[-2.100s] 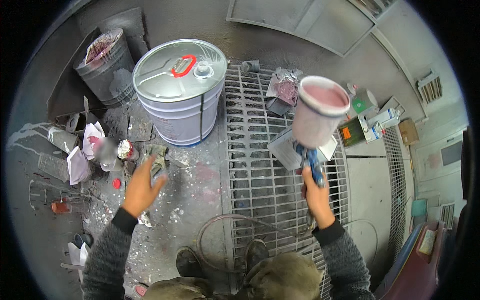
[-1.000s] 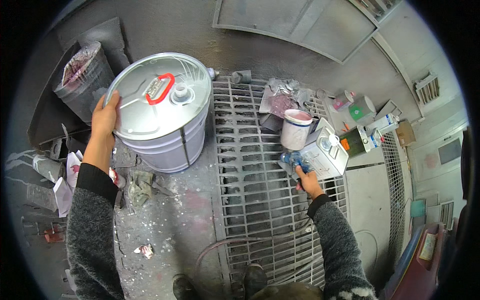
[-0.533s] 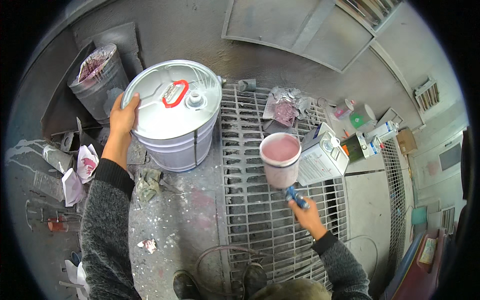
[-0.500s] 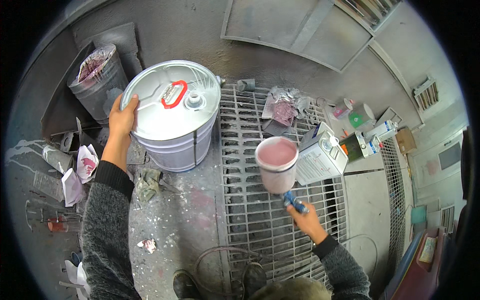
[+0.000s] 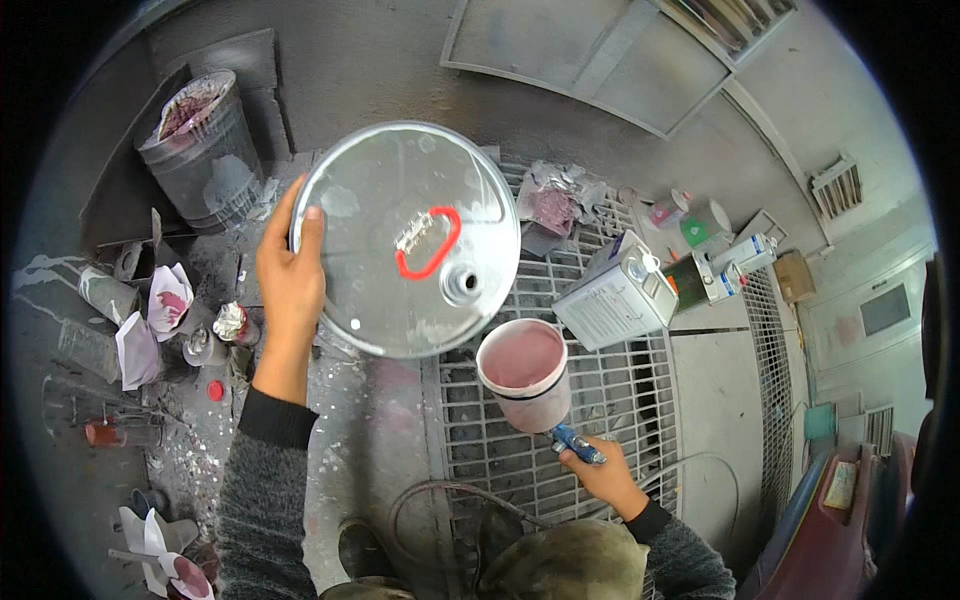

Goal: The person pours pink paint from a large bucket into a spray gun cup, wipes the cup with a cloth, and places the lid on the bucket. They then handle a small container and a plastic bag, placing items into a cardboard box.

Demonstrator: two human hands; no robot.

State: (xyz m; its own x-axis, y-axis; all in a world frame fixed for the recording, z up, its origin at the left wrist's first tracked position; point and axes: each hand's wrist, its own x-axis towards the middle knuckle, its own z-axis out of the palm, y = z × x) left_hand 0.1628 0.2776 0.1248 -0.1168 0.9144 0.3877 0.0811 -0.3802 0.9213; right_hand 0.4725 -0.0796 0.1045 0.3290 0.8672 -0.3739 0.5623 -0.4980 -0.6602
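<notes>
The big metal drum [image 5: 405, 240] is tilting toward the camera, its round lid with a red handle filling the view, sitting at the left edge of the floor grating [image 5: 560, 440]. The left hand [image 5: 290, 275] is gripping the drum's rim, fingers curled over the lid edge. The pink-filled cup [image 5: 523, 372] (mounted on a blue-handled spray gun) is hovering just beside the drum, over the grating. The right hand [image 5: 602, 472] is wrapping tight around the blue handle [image 5: 577, 444].
</notes>
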